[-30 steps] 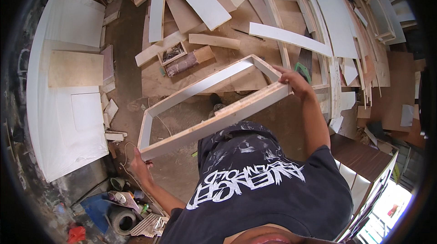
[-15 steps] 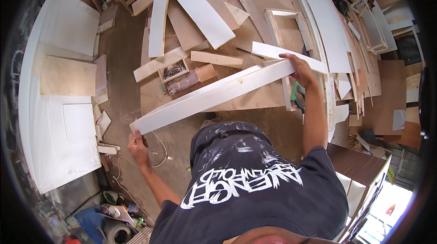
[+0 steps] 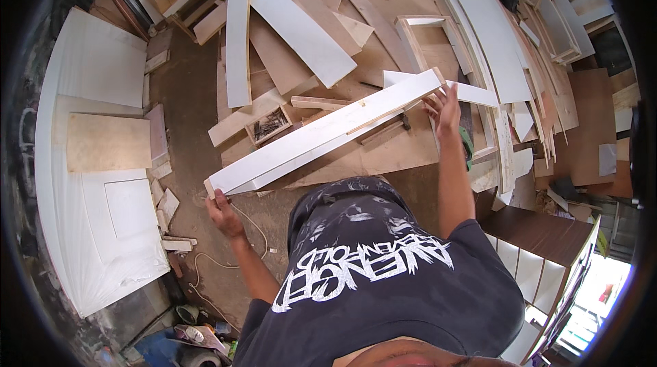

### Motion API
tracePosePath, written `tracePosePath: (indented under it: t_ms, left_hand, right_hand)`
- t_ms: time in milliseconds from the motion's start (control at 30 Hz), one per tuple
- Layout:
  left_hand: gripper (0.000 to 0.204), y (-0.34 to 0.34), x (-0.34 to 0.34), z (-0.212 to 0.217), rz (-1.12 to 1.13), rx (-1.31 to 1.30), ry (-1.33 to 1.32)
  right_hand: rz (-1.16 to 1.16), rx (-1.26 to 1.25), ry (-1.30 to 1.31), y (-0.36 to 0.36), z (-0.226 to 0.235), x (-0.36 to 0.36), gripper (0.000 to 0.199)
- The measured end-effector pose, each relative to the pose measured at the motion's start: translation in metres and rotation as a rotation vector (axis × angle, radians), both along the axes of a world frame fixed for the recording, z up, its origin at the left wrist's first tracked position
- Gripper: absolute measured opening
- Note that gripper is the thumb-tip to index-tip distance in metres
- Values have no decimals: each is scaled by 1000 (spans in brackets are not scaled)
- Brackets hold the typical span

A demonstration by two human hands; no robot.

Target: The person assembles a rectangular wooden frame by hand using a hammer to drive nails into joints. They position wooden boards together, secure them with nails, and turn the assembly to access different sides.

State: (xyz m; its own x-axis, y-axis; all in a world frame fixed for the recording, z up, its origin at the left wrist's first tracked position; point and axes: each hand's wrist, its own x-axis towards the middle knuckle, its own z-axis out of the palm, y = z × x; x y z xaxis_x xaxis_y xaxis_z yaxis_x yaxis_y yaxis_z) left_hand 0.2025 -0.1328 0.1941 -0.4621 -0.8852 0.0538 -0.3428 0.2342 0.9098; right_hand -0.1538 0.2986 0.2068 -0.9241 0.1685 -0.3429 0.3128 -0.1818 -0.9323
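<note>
Head view shows us holding a long white frame point(image 3: 321, 135) out in front of our body, above the floor. We see it nearly edge-on, so it reads as a long pale plank with a bare wooden edge. Its long axis runs on a slant, from low at our left up to high at our right. Our left hand point(image 3: 220, 207) has the lower-left end, fingers curled around its corner, arm bent and close to our side. Our right hand point(image 3: 443, 108) is at the upper-right end, arm stretched well forward, fingers partly spread against the end of the frame; we cannot tell whether they truly close on it. The left end lies nearer to our body, the right end farther off.

Beneath the frame lies a heap of boards point(image 3: 301, 38), white and plain wood, scattered across the floor point(image 3: 185, 93). A small open box point(image 3: 270, 124) sits among them. To our left stand large white panels point(image 3: 102, 79); at lower right, a brown cabinet point(image 3: 547, 237). A cord point(image 3: 205, 261) trails over the floor near our left arm.
</note>
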Motion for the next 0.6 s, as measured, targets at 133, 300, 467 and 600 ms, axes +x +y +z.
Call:
tracePosePath:
  t_ms: [133,300,467,600]
  left_hand:
    - [48,-6,-11,-13,-25,63,84]
    - [50,-2,-21,17,-43,-138,170]
    - [54,-3,-32,38,-64,-198,250]
    - [52,-8,-43,42,-169,-268,84]
  right_hand:
    - [-174,-44,300,9,-135,48,46]
    - [331,878,474,-86,-159,65,42]
    - [522,1118,675,-94,-187,32,30]
    - [403,812,699,-82,-197,16,31]
